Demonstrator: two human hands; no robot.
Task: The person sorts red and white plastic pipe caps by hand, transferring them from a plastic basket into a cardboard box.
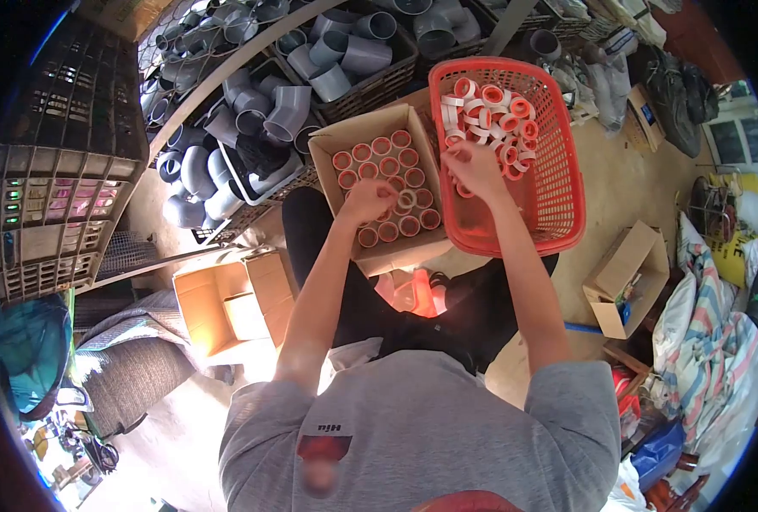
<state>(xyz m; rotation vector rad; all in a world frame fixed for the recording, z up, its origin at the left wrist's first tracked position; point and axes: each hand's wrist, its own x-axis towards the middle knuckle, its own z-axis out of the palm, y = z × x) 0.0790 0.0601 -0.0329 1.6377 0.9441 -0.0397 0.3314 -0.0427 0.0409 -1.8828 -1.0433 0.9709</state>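
Note:
My left hand [370,201] is over an open cardboard box [332,147], its fingers pinched on a pale, ring-shaped tape roll [405,200]. Below it in the box, several white tape rolls with orange-red cores [390,166] stand in rows, round ends up. My right hand [476,168] reaches over the left side of a red plastic basket [558,162]. Its fingers are bent together at the loose tape rolls [492,115] heaped in the basket's far part; what they hold, if anything, is hidden. The basket stands against the box's right side.
Crates of grey pipe fittings [332,64] stand beyond the box. A stacked black crate [63,162] rises at the left. An open cardboard carton [225,299] lies left of my legs, another small carton [626,277] to the right. Striped sacking [703,316] is at far right.

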